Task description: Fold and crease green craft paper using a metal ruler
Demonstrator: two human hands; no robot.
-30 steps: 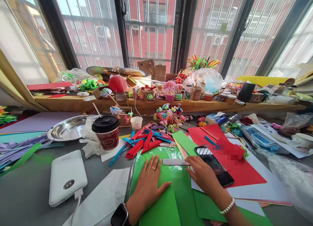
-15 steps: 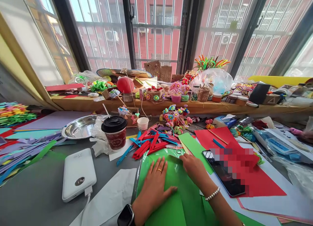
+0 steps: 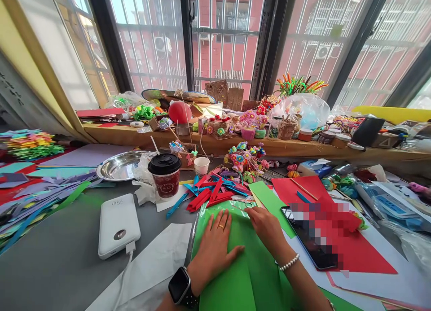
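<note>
My left hand [image 3: 217, 252] lies open and flat on the green paper [image 3: 232, 288] before me, my right hand [image 3: 266, 230] curls closed at its far edge, on what I cannot tell, and a hard tug could skew the sheet toward the scissors [image 3: 248, 202].

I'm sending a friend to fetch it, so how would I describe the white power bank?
On the grey table, find the left hand with the watch at its wrist. Look left past the white paper, and there lies the power bank. Unlike the flat paper, it is a thick, rounded block with a dark round display and a white cable plugged in.
</note>
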